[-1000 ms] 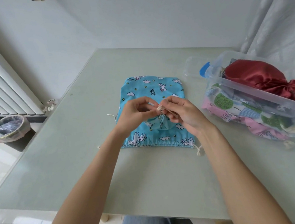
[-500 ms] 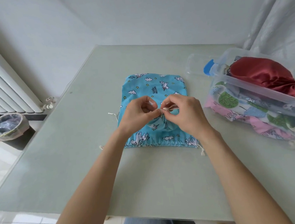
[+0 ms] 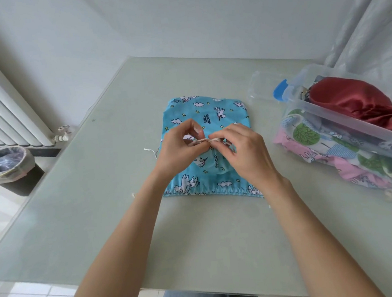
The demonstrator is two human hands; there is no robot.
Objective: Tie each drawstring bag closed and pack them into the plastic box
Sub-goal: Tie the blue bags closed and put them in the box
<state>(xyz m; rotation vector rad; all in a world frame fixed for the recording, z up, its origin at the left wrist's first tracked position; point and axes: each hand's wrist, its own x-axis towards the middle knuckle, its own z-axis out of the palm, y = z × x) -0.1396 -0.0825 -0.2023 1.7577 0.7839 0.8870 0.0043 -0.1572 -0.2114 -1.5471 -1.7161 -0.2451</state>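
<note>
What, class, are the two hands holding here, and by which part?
Both the left hand and right hand pinch the pale drawstring of the blue unicorn bag, at the cord's crossing above its middle.

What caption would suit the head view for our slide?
Both hands, left and right, pinch a drawstring over the blue unicorn bag.

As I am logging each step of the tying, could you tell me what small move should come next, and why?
Probably draw the two hands apart to tighten the knot: the left hand and right hand each pinch the cream drawstring over the blue unicorn bag, which lies outside the plastic box.
</note>
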